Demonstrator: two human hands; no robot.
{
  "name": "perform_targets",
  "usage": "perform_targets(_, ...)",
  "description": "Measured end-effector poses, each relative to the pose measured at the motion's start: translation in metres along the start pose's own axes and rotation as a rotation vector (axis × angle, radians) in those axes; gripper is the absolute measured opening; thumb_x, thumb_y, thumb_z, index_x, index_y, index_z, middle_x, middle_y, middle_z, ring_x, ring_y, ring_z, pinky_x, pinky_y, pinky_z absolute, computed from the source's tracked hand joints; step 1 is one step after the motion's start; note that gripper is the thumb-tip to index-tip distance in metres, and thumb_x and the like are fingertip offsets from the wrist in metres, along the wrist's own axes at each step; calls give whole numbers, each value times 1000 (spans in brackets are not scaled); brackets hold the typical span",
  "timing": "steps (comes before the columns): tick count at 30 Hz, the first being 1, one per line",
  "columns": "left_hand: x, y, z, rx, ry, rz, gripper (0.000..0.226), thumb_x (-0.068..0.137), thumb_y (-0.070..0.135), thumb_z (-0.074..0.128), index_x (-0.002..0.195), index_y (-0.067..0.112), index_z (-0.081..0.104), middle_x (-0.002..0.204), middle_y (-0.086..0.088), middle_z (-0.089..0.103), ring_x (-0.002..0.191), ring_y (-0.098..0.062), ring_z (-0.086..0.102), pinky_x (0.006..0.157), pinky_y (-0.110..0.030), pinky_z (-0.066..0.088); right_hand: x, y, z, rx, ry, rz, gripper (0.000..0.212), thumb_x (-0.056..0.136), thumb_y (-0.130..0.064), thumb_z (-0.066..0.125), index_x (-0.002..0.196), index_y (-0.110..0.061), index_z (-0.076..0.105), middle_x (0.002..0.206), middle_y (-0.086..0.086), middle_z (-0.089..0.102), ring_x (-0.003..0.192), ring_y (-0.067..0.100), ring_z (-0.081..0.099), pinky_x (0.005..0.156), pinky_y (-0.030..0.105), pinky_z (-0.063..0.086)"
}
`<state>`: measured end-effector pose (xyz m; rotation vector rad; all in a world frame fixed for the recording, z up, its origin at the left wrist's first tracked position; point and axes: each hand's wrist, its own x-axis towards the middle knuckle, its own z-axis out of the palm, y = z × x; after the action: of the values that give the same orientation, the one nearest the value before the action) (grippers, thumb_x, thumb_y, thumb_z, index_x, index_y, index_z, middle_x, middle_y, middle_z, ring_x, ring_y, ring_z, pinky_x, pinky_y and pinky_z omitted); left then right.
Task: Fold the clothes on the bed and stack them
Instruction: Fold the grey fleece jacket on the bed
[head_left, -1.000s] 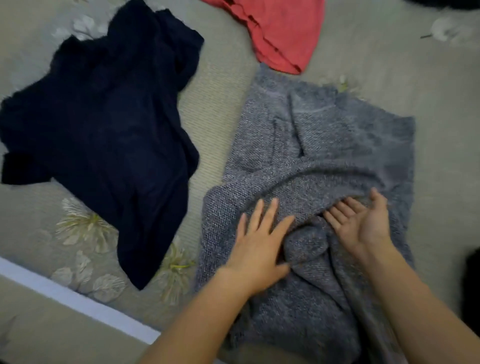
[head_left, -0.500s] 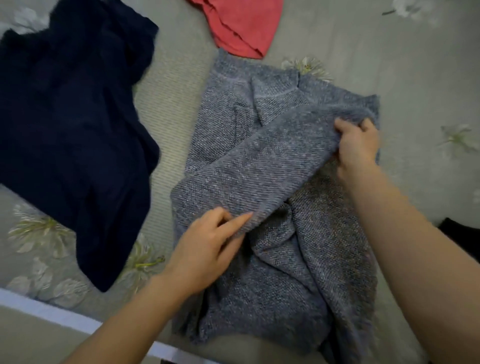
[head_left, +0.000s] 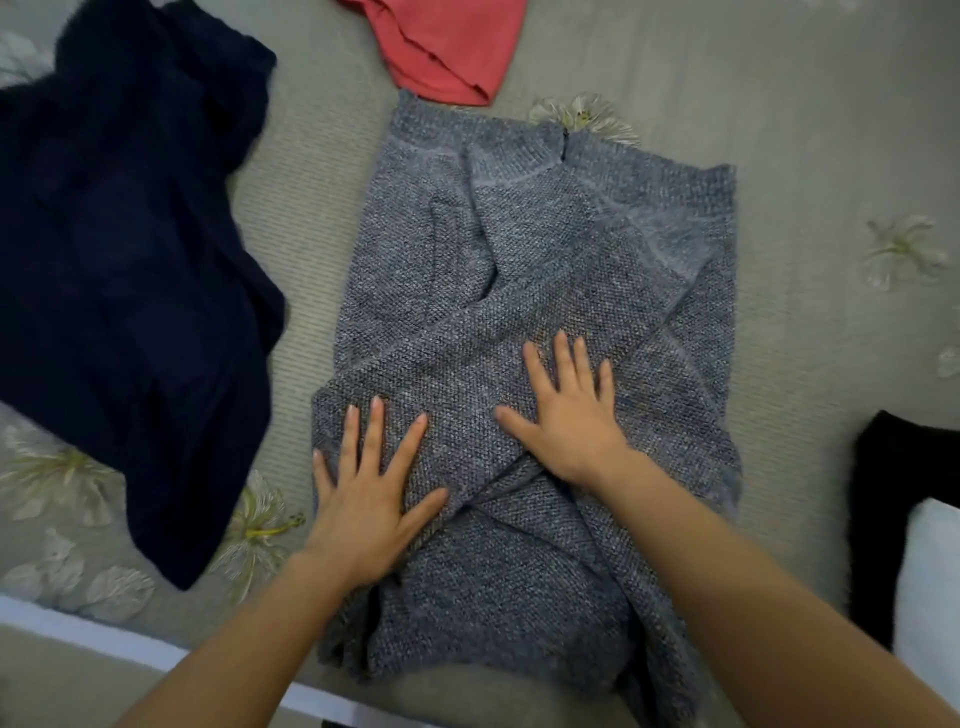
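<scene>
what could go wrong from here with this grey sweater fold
The near end of the grey sweater lies over the bed edge; it may slide off once the left hand and right hand lift. Its crossed sleeves look bunched under the palms, so the fold could turn out lumpy. The red garment lies close to its collar and may get caught.

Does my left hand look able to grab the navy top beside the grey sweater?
Probably yes: the left hand lies flat on the grey sweater holding nothing, and only bare bedsheet separates it from the navy top.
</scene>
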<state>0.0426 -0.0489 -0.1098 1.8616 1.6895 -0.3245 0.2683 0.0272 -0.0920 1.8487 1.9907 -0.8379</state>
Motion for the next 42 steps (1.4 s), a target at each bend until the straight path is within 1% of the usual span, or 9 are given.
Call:
perform_targets(6,-14,-13,10,20,19,1,81,71,85,-3,137,48,-31,144,4,-47,133,-14,-43,113,-45,-16,-47,11,31,-97,38,-320,61,93,-65,10,143,-48,-20,154,-8,-30,139,16,-35,117,43,-16)
perform_targets(19,-44,-2,8,139,8,202,70,81,69,-6,140,40,-31,146,1,-44,136,-19,-40,114,-41,-17,-137,41,65,54,259,-119,65,88,-69,25,148,-50,7,161,-5,0,148,21,-7,116,53,5)
perform_targets(26,-96,-11,44,361,-165,459,91,77,74,51,151,37,13,160,-15,0,143,-44,-2,107,-69,20,-194,54,127,-144,130,-167,90,76,-77,42,150,-43,5,160,12,-6,146,37,-6,111,55,2)
perform_targets(29,-89,-13,42,425,-129,430,122,45,28,92,148,24,27,154,-21,20,138,-48,17,95,-68,33,-182,54,127,-192,37,-148,111,70,-61,68,150,-40,-7,159,16,-8,145,42,0,114,60,5)
perform_targets(33,-81,-1,14,351,-205,440,70,95,14,51,152,29,13,159,-6,-15,144,-35,-14,116,-53,10,-181,45,93,-48,-47,-88,83,89,-10,58,152,-33,8,160,8,4,147,31,9,119,44,19)
perform_targets(35,-77,7,-13,185,-351,384,44,100,22,44,143,23,39,160,-6,10,147,-31,8,117,-40,18,-180,37,65,60,-85,-20,63,91,-7,52,148,-27,32,154,9,31,141,27,31,113,35,30)
perform_targets(37,-77,14,-46,3,-350,341,30,100,30,45,124,18,57,125,-10,60,120,-27,51,94,-27,39,-177,29,37,129,-106,24,46,90,-10,53,135,-22,52,133,12,57,124,29,51,101,34,42)
perform_targets(39,-80,18,-75,-76,-395,308,22,99,33,47,93,18,61,76,4,59,85,-20,58,71,-25,38,-180,20,14,187,-145,26,28,93,-18,56,120,-18,63,117,10,65,112,27,57,92,33,45)
perform_targets(42,-91,16,-106,-90,-497,285,34,97,36,50,67,19,50,71,4,54,73,-15,54,66,-26,38,-198,8,-6,303,-273,43,22,94,-27,58,111,-16,66,107,5,67,103,22,59,93,33,46)
